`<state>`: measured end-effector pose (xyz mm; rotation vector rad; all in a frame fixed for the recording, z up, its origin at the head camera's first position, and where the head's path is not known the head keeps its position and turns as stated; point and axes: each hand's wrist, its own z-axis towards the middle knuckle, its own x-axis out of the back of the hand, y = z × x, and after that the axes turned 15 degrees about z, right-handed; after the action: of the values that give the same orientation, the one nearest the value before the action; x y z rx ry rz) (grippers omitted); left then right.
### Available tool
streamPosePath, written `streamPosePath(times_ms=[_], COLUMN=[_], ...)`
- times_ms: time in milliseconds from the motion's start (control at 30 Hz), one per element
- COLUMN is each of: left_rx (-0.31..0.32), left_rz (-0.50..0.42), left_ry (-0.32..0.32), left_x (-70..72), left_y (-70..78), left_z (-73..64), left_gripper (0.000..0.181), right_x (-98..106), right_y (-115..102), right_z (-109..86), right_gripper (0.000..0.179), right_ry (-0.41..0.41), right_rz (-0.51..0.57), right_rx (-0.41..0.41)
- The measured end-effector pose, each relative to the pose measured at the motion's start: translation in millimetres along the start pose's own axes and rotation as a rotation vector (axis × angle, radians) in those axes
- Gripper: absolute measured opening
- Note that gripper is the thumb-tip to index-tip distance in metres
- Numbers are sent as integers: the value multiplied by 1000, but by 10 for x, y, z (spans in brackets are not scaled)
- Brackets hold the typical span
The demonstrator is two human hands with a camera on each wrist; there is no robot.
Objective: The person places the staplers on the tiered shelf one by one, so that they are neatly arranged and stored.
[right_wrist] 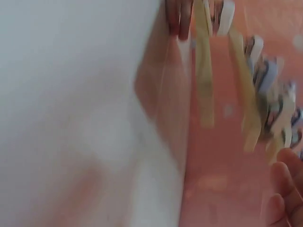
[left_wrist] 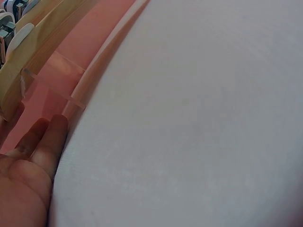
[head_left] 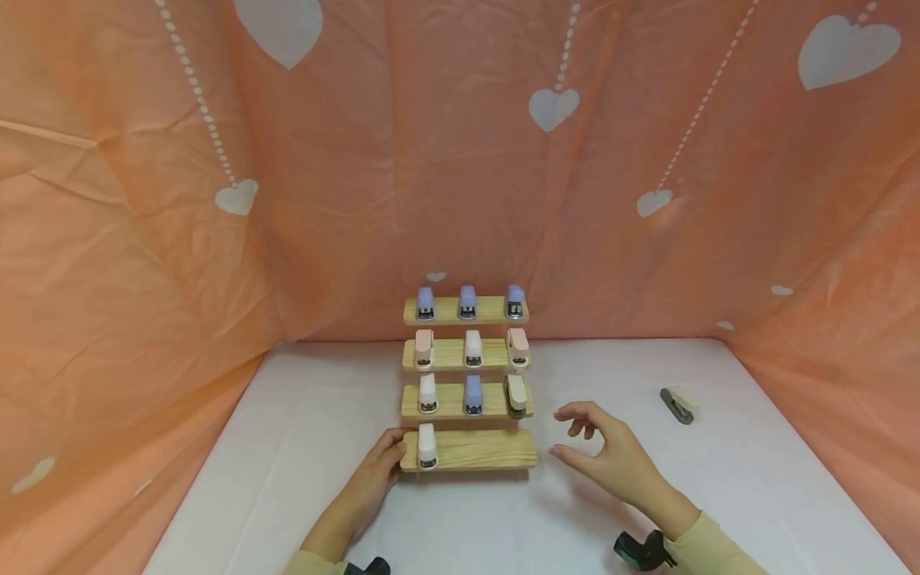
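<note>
A tiered wooden display stand (head_left: 496, 451) holds rows of mini staplers. My left hand (head_left: 371, 479) grips the left end of its lowest shelf, beside a white stapler (head_left: 427, 446). In the left wrist view its fingers (left_wrist: 57, 135) lie close to the shelf edge. My right hand (head_left: 611, 455) hovers right of the lowest shelf, thumb and fingers curved apart with nothing between them. Above it on the third shelf down sits a cream-and-dark stapler (head_left: 516, 396), next to a purple stapler (head_left: 473, 395). Motion blurs the right wrist view.
Another cream-and-grey stapler (head_left: 679, 405) lies on the white table (head_left: 575, 543) at the right. Purple staplers (head_left: 467, 302) line the top shelf; pink staplers (head_left: 424, 349) and a white one (head_left: 473, 349) occupy the second. An orange curtain (head_left: 402, 160) encloses the back and sides.
</note>
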<state>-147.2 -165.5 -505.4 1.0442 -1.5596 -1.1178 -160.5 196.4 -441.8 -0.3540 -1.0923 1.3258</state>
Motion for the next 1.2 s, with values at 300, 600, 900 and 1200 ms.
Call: streamPosePath(times_ms=[300,600,900,1200], left_rx=[-10,-13,3,3], left_rz=[1,11,5,12], left_ry=[10,-1,-3,4], left_x=[-3,3,2,-1], left_y=[22,13,7,17], left_z=[-19,-9,-5,-5], left_gripper=[35,35,35,35], right_x=[320,441,523,703], right_y=[215,342,382,445], right_z=[14,0,-25,-34], right_gripper=[44,43,47,65], right_ry=[145,169,170,196], right_rz=[-149,-165,-191,-223], right_rx=[-57,-129,-190,-320])
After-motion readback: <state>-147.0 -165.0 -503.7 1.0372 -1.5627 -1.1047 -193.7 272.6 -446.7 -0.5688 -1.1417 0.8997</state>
